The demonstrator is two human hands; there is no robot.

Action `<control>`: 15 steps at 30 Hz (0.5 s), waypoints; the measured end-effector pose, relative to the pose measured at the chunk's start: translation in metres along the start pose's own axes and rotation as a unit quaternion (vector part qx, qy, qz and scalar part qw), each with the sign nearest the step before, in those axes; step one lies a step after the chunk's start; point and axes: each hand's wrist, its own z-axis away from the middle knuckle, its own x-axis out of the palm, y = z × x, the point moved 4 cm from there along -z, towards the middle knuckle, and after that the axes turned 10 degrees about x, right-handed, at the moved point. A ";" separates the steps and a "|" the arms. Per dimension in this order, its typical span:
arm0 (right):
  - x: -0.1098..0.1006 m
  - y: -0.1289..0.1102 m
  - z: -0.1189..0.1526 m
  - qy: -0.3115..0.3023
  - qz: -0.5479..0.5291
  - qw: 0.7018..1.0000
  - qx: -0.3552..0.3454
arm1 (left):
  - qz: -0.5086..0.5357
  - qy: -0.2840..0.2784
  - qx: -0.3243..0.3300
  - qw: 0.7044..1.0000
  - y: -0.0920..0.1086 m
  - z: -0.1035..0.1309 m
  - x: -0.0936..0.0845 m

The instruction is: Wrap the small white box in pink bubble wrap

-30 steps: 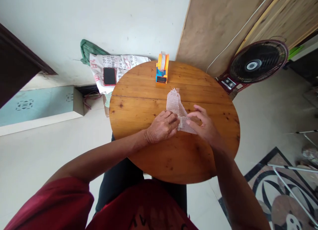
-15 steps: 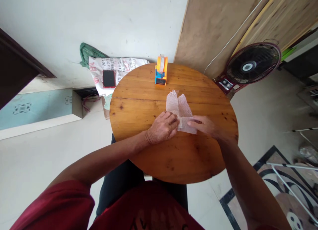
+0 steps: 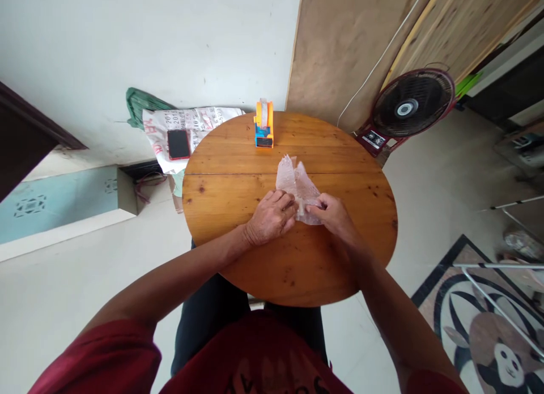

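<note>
**Right hand (image 3: 332, 212) pinching crinkled, translucent pinkish-white plastic wrap (image 3: 287, 176); left hand (image 3: 274, 215) on its left side**

Wrap is around mid-surface on a round, brown, varnished wooden table (image 3: 238, 178). Bubbly texture, ragged far end, with a V-shaped notch there between two flaps. Near part is between the hands.

Right hand: thumb and index finger closed on the wrap's right side, thumb on the upper face. Other fingers curled under, mostly hidden.

Left hand: back up, fingers curled, fingertips at the wrap's left edge, just beside the right hand but not touching it. Can't tell if it grips or only presses; fingertips hidden.

Orange-and-blue plastic tape dispenser (image 3: 264, 125) stands upright near the table's far edge, clear tape roll in it, apart from both hands.

Off the table's far left: black rectangular phone with a red edge (image 3: 178, 144), lying on a white sheet with red and black print (image 3: 208, 119). Crumpled green plastic bag (image 3: 147, 102) just behind that, near the white wall (image 3: 204, 42).

Far right: round fan with a black grille and dark red body (image 3: 406, 107), past the table edge. Floor lower right: stone-look panda inlay (image 3: 505, 360).
</note>
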 end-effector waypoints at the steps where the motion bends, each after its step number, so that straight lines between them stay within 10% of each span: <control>1: 0.002 0.000 0.000 0.009 -0.004 1.000 -0.001 | 0.002 -0.005 -0.001 1.000 0.000 0.000 0.000; 15: 0.015 0.000 0.006 0.028 -0.166 0.982 0.088 | -0.017 -0.032 0.017 0.999 0.000 -0.004 -0.002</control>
